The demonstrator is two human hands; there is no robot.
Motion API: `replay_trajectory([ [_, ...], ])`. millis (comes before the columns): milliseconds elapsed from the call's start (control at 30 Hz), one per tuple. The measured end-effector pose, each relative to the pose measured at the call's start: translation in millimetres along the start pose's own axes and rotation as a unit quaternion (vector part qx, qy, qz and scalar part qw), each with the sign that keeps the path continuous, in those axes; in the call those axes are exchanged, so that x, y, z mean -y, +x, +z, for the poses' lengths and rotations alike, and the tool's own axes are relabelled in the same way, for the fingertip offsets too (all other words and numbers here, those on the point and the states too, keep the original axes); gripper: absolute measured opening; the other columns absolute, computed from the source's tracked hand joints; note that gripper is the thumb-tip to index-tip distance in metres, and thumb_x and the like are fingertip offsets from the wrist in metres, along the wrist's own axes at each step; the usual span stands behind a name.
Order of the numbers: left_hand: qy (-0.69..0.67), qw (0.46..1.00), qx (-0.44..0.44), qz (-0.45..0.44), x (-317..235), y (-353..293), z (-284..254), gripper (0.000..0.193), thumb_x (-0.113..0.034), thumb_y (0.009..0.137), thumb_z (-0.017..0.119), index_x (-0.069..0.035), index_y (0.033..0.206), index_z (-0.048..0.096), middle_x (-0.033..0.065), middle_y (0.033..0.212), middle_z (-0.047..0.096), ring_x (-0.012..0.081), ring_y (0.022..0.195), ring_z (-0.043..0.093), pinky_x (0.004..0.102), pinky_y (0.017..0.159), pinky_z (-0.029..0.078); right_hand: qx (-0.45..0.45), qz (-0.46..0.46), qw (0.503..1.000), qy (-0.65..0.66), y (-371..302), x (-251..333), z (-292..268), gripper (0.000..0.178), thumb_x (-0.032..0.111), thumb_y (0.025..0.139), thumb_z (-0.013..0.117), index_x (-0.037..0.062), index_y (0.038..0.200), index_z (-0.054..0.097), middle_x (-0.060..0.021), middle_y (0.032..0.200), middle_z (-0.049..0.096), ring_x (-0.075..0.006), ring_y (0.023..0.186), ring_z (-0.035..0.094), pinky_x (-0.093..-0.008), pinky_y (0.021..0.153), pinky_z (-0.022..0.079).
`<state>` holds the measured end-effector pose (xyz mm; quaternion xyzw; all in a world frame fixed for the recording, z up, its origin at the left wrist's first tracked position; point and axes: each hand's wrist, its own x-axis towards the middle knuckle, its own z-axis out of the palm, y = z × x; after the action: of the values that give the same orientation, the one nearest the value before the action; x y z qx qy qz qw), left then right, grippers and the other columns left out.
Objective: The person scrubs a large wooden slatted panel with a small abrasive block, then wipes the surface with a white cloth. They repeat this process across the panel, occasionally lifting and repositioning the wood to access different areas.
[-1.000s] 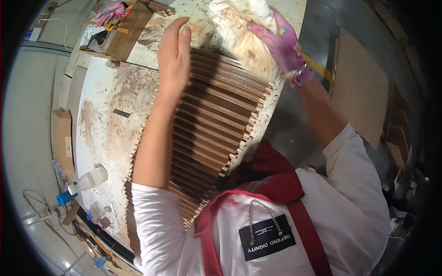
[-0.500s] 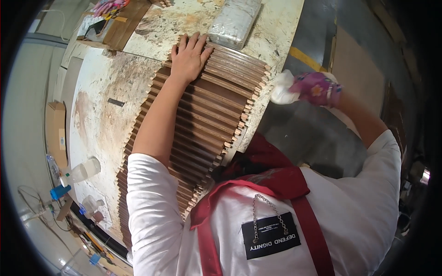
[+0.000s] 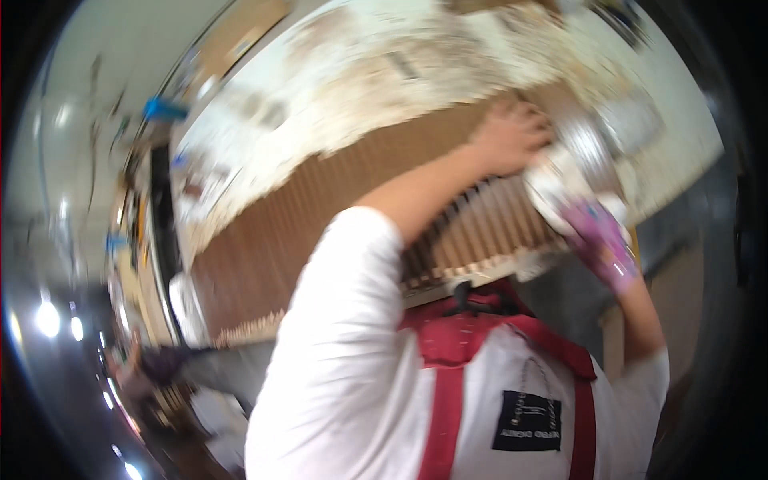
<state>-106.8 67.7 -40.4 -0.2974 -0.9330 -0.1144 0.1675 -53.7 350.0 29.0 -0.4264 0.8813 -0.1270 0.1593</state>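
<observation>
A long row of brown wooden slats lies side by side on the worktable, their pale ends forming a jagged edge. My bare left hand rests on the slats toward the right end of the row, fingers apart and slightly blurred. Just to its right, my right hand, in a purple patterned glove, is closed on a bunched white cloth. The cloth is over the slats and appears to touch them. Beyond it, the slats at the right end shine.
The white tabletop is stained brown, with a small dark strip on it. A plastic-wrapped block sits past the slats' right end. A cardboard box and a blue object are at the far left.
My right hand has brought the cloth from beyond the table edge onto the slats beside my left hand. The view has turned, showing more of the left side of the room.
</observation>
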Motion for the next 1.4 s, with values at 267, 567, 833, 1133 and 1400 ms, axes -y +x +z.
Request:
replay_trajectory([
  [267, -0.011, 0.995, -0.053, -0.089, -14, -27, -8, 0.06, -0.057, 0.096, 0.046, -0.021, 0.143, 0.048, 0.0115, 0.153, 0.038, 0.0342, 0.143, 0.031, 0.0616, 0.113, 0.024, 0.083, 0.091, 0.962, 0.245, -44, 11, -121, 0.031, 0.021, 0.084, 0.07, 0.0017, 0.109, 0.068, -0.013, 0.103, 0.066, -0.0274, 0.099, 0.063, -0.0357, 0.089, 0.048],
  [567, 0.0, 0.952, -0.046, -0.302, -54, -257, -149, 0.06, -0.046, 0.093, 0.059, -0.013, 0.142, 0.047, 0.0146, 0.153, 0.037, 0.0372, 0.14, 0.034, 0.0527, 0.109, 0.033, -0.178, -0.074, 0.96, 0.203, 63, -18, -15, 0.048, 0.017, 0.092, 0.061, -0.0013, 0.136, 0.052, -0.0179, 0.139, 0.051, -0.0303, 0.13, 0.048, -0.0386, 0.108, 0.038],
  [833, 0.112, 0.876, -0.062, -0.465, -103, -407, -176, 0.056, -0.047, 0.093, 0.058, -0.019, 0.141, 0.05, 0.0113, 0.153, 0.038, 0.0367, 0.139, 0.037, 0.0523, 0.111, 0.031, -0.15, -0.18, 0.969, -0.081, 113, 82, 53, 0.043, 0.034, 0.091, 0.06, 0.0027, 0.121, 0.059, -0.0217, 0.144, 0.047, -0.0417, 0.137, 0.039, -0.0504, 0.113, 0.029],
  [1133, 0.086, 0.872, -0.125, -0.464, -101, -406, -172, 0.053, -0.045, 0.092, 0.061, -0.017, 0.136, 0.055, 0.0128, 0.15, 0.042, 0.038, 0.137, 0.039, 0.0527, 0.111, 0.031, -0.161, -0.172, 0.964, -0.124, 116, 72, 56, 0.043, 0.028, 0.093, 0.056, 0.0021, 0.127, 0.057, -0.0206, 0.147, 0.045, -0.0416, 0.14, 0.036, -0.0499, 0.114, 0.029],
  [1400, 0.079, 0.87, -0.14, -0.467, -99, -407, -170, 0.052, -0.044, 0.091, 0.062, -0.017, 0.135, 0.057, 0.0131, 0.149, 0.043, 0.0368, 0.136, 0.04, 0.0523, 0.112, 0.031, -0.124, -0.128, 0.981, -0.077, 114, 73, 59, 0.045, 0.024, 0.094, 0.053, 0.0005, 0.133, 0.051, -0.0204, 0.15, 0.039, -0.0405, 0.14, 0.036, -0.0481, 0.114, 0.031],
])
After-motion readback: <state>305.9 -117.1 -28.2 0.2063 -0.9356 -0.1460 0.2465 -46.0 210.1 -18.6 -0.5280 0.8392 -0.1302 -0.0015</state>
